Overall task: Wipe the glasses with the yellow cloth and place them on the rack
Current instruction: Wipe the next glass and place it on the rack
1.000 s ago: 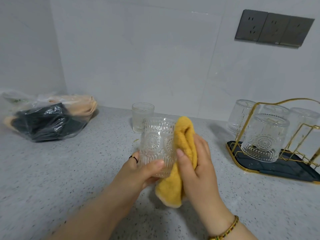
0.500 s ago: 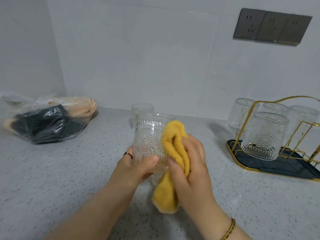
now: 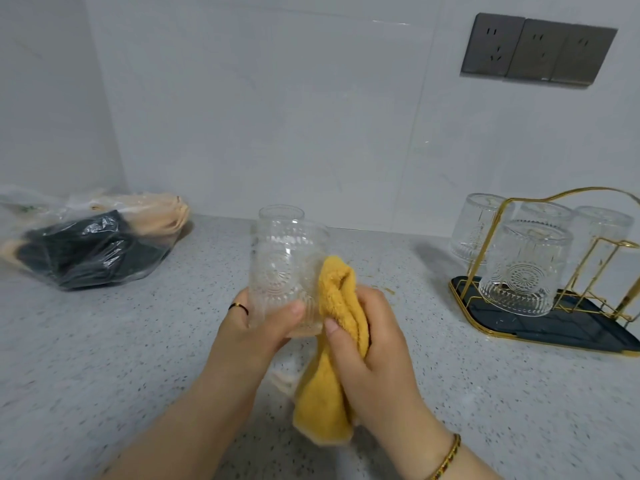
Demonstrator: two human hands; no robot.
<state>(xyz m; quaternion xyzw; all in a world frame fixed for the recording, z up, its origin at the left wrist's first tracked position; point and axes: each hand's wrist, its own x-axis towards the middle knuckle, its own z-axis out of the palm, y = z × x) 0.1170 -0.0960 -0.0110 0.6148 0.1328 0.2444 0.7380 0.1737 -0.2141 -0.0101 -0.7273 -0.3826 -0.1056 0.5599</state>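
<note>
My left hand grips the lower part of a clear embossed glass, held upright above the counter. My right hand holds the yellow cloth against the glass's right side; the cloth's tail hangs down below my palm. A second clear glass stands on the counter behind, mostly hidden by the held one. At the right, the gold wire rack on its dark tray carries several upturned glasses.
A clear plastic bag with dark and tan contents lies at the back left. The speckled grey counter meets a white tiled wall with grey sockets at upper right.
The cloth in my right hand has slid down from the glass's upper side to its lower right side. My left hand keeps its grip and the glass has shifted slightly left.
</note>
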